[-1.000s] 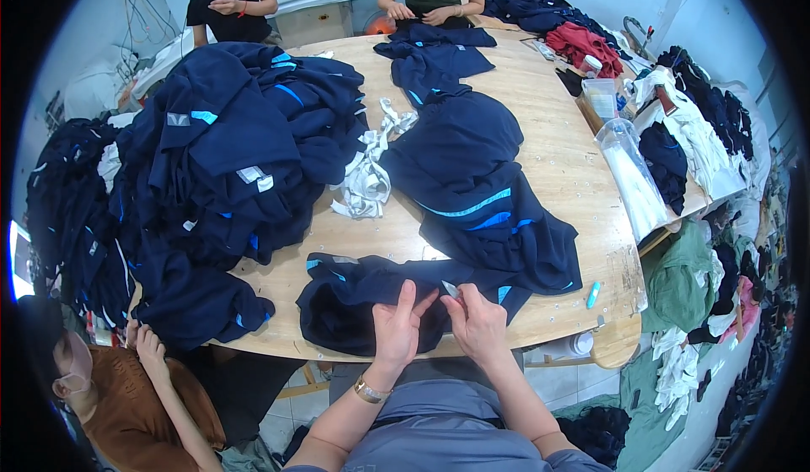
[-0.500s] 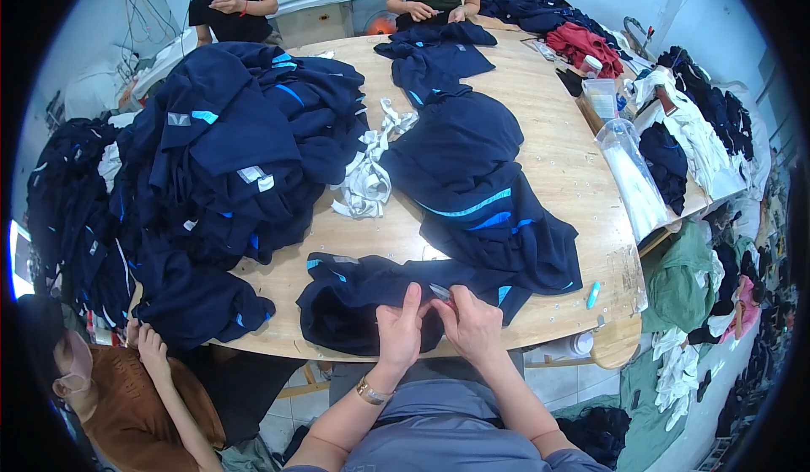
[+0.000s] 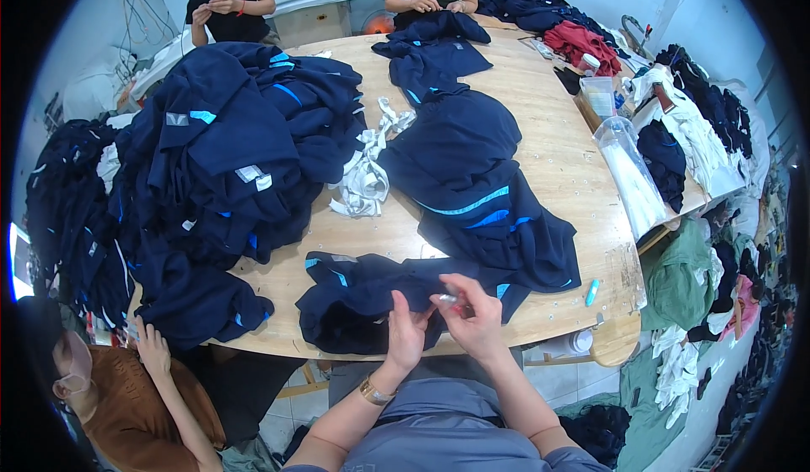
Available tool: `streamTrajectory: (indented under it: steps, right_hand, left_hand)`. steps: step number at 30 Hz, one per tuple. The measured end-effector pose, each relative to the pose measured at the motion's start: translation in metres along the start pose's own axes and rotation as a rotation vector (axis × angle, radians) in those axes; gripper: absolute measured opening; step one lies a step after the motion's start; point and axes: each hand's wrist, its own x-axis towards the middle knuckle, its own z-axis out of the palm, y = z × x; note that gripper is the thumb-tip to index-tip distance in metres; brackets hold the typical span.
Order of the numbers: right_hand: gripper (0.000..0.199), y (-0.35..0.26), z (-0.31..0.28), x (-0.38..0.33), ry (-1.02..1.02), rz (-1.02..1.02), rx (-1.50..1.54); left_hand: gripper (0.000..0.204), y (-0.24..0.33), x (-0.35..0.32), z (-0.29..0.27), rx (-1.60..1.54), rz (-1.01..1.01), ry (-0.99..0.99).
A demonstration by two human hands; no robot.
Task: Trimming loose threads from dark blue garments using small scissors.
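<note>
A navy garment with light blue stripes [image 3: 363, 299] lies bunched at the near edge of the round wooden table [image 3: 557, 168]. My left hand [image 3: 407, 337] pinches its dark fabric just over the table's edge. My right hand [image 3: 472, 316] sits beside it, fingers closed around a small pale object at the fabric; what it is stays too small to tell. Both hands nearly touch each other.
A tall heap of navy garments [image 3: 228, 151] fills the table's left, white fabric scraps [image 3: 364, 177] lie mid-table, another navy pile [image 3: 481, 185] right of them. A person in brown [image 3: 135, 404] sits at lower left; two others work at the far edge. Clear bags [image 3: 629, 172] and clothing crowd the right.
My hands have drawn slightly back toward me and closer together over the garment's edge. The person at the far edge has shifted their hands on the navy cloth.
</note>
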Motion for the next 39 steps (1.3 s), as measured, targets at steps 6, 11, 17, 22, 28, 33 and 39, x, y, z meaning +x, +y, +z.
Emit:
streamTrajectory:
  steps: [6,11,17,22,28,33,39]
  right_hand:
    - [0.009,0.018,0.0,0.005,0.004,-0.005,0.056]
    - [0.009,0.019,-0.001,-0.004,-0.035,0.255,0.389]
    - [0.008,0.02,-0.006,-0.015,-0.09,0.185,0.335]
    - [0.018,0.012,-0.014,-0.007,-0.135,0.108,0.166]
    - [0.023,0.014,-0.007,-0.006,-0.069,-0.121,-0.265]
    - [0.021,0.011,-0.006,-0.004,-0.082,-0.153,-0.409]
    - [0.02,0.01,-0.006,-0.003,-0.091,-0.164,-0.423]
  left_hand:
    - [0.045,0.017,0.002,0.012,0.881,0.132,-0.076]
    - [0.032,0.015,0.01,0.005,0.706,-0.024,-0.012]
    - [0.014,0.025,0.014,0.02,-0.123,-0.215,0.078]
    - [0.013,0.027,0.016,0.019,-0.148,-0.181,0.139]
    - [0.016,0.021,0.014,0.013,-0.06,-0.078,0.113]
    - [0.018,0.019,0.012,0.013,-0.025,-0.043,0.12]
    - [0.019,0.017,0.01,0.015,0.025,0.007,0.122]
